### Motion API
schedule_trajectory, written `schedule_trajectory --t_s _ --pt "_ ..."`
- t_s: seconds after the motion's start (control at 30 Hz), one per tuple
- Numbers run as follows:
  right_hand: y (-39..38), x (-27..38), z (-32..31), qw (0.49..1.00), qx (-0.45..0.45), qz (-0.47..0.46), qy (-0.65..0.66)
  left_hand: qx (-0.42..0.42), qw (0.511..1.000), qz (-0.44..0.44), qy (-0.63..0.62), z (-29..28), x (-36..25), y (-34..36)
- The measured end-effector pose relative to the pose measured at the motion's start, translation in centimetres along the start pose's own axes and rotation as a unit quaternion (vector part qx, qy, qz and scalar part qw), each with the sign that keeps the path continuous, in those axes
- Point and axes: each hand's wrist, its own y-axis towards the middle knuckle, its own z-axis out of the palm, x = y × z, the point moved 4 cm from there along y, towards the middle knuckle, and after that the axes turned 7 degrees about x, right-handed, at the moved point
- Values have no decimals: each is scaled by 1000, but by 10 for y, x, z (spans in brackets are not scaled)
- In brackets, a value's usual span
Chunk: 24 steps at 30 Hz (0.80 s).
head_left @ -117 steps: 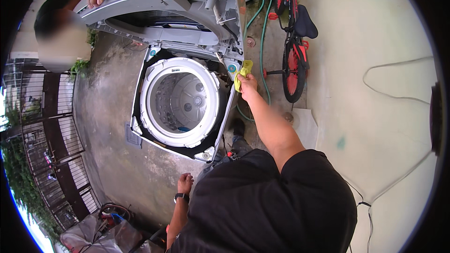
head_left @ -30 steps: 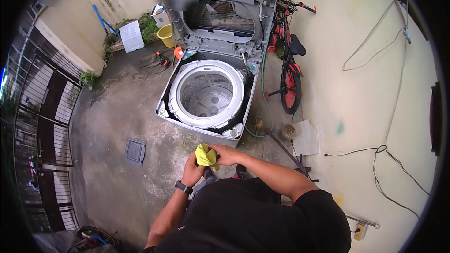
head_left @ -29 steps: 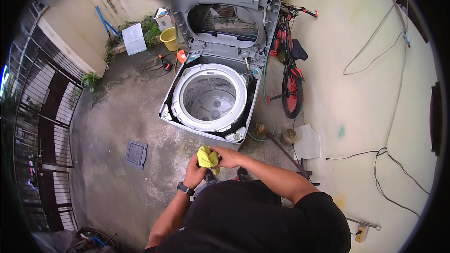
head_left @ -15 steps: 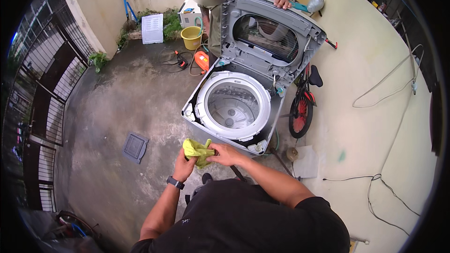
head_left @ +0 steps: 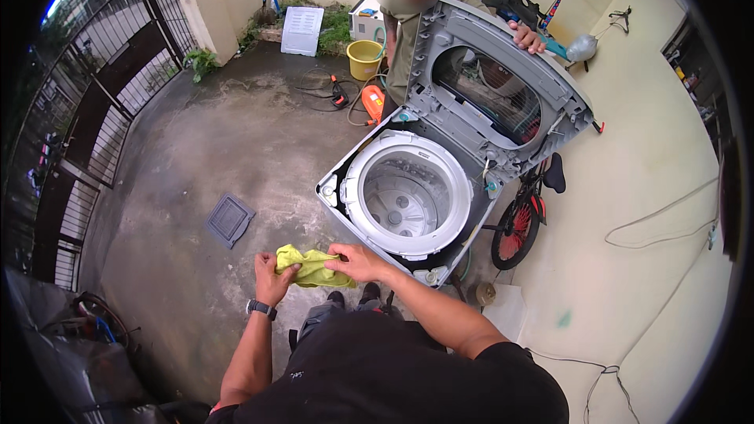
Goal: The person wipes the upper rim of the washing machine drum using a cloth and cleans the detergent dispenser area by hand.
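A yellow-green cloth [head_left: 311, 267] stretches between my two hands, held out in front of my body. My left hand [head_left: 272, 279] pinches its left end, and my right hand [head_left: 357, 263] grips the right end. Just beyond my right hand stands a top-load washing machine [head_left: 369, 237] with its drum [head_left: 400, 198] exposed. Its grey top cover [head_left: 471, 82] is tilted up at the back. Another person's hand [head_left: 527, 37] rests on the upper edge of that raised cover.
A grey drain cover [head_left: 229, 221] lies on the concrete floor at left. Near the far wall are a yellow bucket [head_left: 365, 60], an orange tool [head_left: 372, 102] and a white panel [head_left: 301, 31]. A small bicycle [head_left: 517, 229] stands right of the machine. A barred gate [head_left: 102, 137] lines the left.
The cloth was bunched between my hands and is now spread wider. My left hand has moved left, away from my right. The whole view has shifted, with the machine lower and further right.
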Motion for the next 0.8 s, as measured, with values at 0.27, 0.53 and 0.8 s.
schedule_trajectory --t_s 0.27,0.53,0.8 --pt "44 -40 4 993 21 93 66 56 835 -128 -532 -6 -24 4" --pt "100 -14 49 785 150 41 600 109 747 -64 -653 -30 -46 63" --pt "204 40 56 803 29 43 593 48 983 101 -143 -94 41 135"
